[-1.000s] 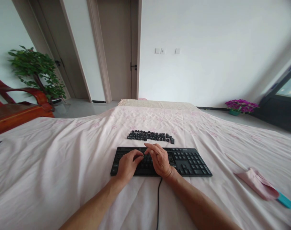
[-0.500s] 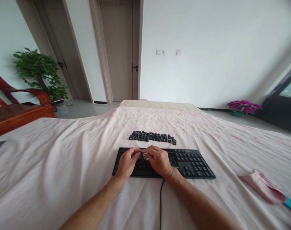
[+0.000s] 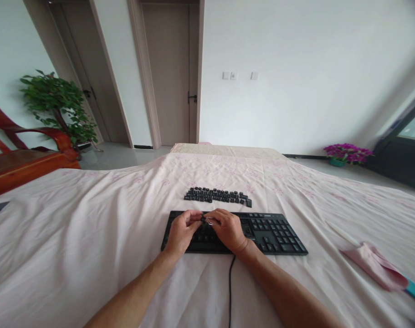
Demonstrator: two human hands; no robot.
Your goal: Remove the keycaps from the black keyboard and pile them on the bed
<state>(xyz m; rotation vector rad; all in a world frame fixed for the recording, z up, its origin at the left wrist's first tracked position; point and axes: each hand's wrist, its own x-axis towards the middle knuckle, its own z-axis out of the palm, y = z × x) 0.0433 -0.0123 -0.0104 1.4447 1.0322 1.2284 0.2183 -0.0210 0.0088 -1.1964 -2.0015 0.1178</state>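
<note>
A black keyboard (image 3: 279, 232) lies flat on the pink cloth, many of its left and middle keys gone or hidden under the hands. Over its upper left part, my right hand (image 3: 227, 228) is closed on a thin metal wire keycap puller (image 3: 210, 221), whose bent loop shows below the fingers. My left hand (image 3: 181, 230) meets it there, thumb and fingertips pinched at a small black keycap (image 3: 203, 218) by the wire. Behind the keyboard, several loose black keycaps (image 3: 214, 196) lie in rows.
On the right, a brush-like tool with a pink cloth (image 3: 374, 266) and a blue handle lies on the bedspread-like cover (image 3: 125, 237). The keyboard cable (image 3: 230, 291) runs toward me. A wooden chair (image 3: 33, 150) and a green plant (image 3: 57, 100) stand at left.
Both hands have stayed over the same part of the keyboard. Their fingertips have parted slightly, the wire loop has tilted, and a small black keycap now shows between them.
</note>
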